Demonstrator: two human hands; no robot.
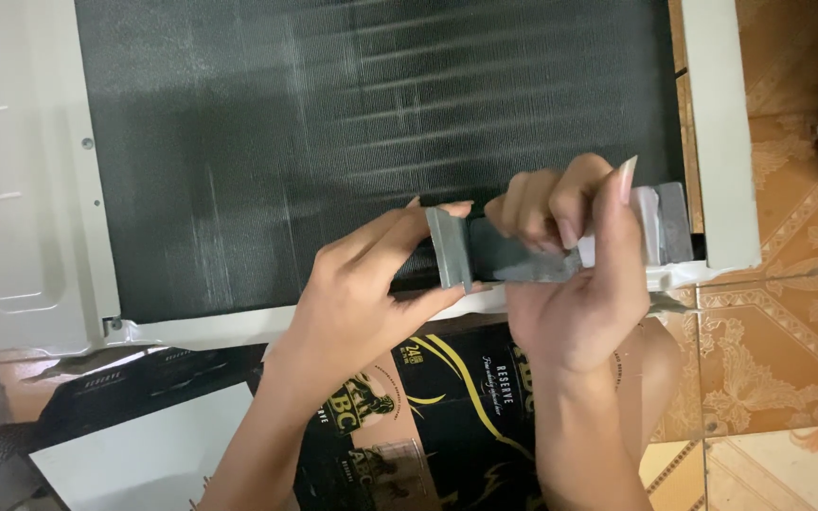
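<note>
Both hands meet over the lower edge of a white air-conditioner casing [35, 189] that lies flat, its dark finned coil [333, 123] filling most of the view. Between them they hold a fin comb [523, 255], a long dark tool with a grey toothed block at its left end and a paler grey-and-white handle at its right end.

The left hand [371, 293] comes in from below left. Its grip is a pinch: the forefinger lies along the top of the grey block and the thumb presses from beneath, so the block sits right at the fingertips, its face turned toward the camera.

The right hand [570, 284] is closed around the middle of the tool. Its fingers curl over the dark bar from above and the thumb stands upright against the pale handle, whose end pokes out past the thumb to the right. The tool lies level, along the coil's bottom border, just above the casing's white rim.

Under the wrists lies a flattened black cardboard box [447, 397] with gold print. Patterned orange floor tiles [778, 360] show at the right.
</note>
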